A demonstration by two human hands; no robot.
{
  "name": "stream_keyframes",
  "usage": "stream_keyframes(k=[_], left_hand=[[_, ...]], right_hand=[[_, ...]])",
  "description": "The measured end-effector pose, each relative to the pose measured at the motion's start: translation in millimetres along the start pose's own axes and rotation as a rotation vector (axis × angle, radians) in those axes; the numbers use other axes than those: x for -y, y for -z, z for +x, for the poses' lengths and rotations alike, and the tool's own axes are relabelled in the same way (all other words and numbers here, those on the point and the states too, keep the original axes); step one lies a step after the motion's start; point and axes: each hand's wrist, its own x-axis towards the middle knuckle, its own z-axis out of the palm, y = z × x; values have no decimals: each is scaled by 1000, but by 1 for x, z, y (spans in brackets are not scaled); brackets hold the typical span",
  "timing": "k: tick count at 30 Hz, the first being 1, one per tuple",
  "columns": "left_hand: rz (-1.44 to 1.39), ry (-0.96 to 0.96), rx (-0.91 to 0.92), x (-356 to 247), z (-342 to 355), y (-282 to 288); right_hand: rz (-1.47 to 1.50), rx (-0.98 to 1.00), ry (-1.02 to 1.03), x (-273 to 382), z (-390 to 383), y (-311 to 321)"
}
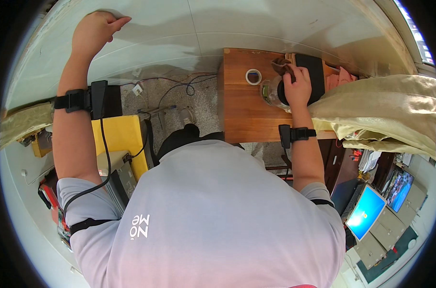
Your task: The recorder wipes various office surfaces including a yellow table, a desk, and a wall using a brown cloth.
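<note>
My left hand point(97, 32) is raised at the far left, against or close to the pale wall point(155, 29). Its fingers are curled in and the thumb side points right; whatever they may hold is hidden. Over the wooden desk, my right hand point(297, 87) has its fingers closed on a crumpled dark brown cloth point(279, 64). Just beneath and left of that hand is a clear jar point(268, 93) with a dark lid, partly covered by the hand. A roll of tape point(253, 77) lies left of the jar.
A black folder point(315, 72) and pink crumpled cloth or paper point(341, 78) lie on the desk point(237, 115). A beige curtain point(376, 103) hangs over its right side. Cables point(165, 98) trail across the floor. A yellow panel point(124, 137) stands left; a lit monitor point(366, 211) is at right.
</note>
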Motion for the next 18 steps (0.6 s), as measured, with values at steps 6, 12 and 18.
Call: stream_keyframes(k=[6, 12, 18], left_hand=[[-14, -8, -10, 5, 0, -2], [3, -48, -33, 1, -2, -1], [-40, -16, -49, 2, -7, -1]], right_hand=[[3, -10, 26, -4, 1, -1], [199, -57, -8, 8, 20, 21], [559, 156, -169, 83, 32, 0]])
